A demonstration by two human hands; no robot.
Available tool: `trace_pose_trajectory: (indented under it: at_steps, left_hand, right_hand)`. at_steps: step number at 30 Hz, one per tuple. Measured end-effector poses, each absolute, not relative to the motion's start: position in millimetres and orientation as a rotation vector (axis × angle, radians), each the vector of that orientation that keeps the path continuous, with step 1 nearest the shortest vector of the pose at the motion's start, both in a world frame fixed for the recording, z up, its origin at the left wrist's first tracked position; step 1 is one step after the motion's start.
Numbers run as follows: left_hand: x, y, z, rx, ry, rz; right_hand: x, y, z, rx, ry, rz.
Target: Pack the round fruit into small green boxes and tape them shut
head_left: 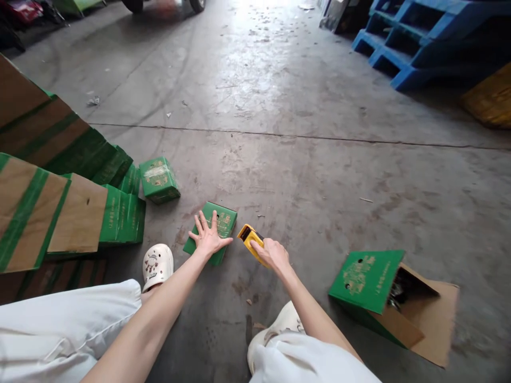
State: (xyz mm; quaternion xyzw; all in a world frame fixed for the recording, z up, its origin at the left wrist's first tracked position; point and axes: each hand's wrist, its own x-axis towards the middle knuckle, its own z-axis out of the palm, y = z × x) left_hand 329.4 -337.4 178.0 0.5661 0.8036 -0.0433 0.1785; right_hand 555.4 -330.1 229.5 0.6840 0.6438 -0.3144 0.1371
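Note:
My left hand [205,234] lies with fingers spread on top of a small green carton [225,219] on the floor. Just right of that carton, my right hand [274,252] grips a yellow-and-black hand tool [254,246], whose exact kind I cannot make out. The tool's dark front end points toward the carton, with a small gap between them. Behind and to the left sits another green box [159,180] with clear tape over its top. At the right, an open green carton [367,279] lies on its side, its brown flaps out and dark, shiny contents inside.
Stacked green and brown cartons [77,213] rise on the left. Blue plastic pallets [415,42] stand at the upper right. White clogs show on my feet, one [158,264] near the stack. A joint line crosses the concrete floor [279,175], and wheels are at the top edge.

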Motion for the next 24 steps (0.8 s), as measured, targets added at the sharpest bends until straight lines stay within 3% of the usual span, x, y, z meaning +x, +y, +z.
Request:
trace_pose_trajectory:
  at_steps: [6, 12, 16, 24]
  left_hand:
    - [317, -322, 185, 1.551, 2.188, -0.004]
    - [235, -256, 226, 1.23, 2.161, 0.553]
    - [217, -243, 232, 1.351, 2.138, 0.333]
    - [284, -312, 186, 1.261, 2.466, 0.227]
  right_hand:
    - [565, -329, 232, 1.981, 1.9, -0.921]
    - [564, -323, 224, 1.968, 1.925, -0.94]
    - [547, -314, 224, 1.922, 1.945, -0.935]
    - [537, -318, 225, 1.9, 1.947, -0.887]
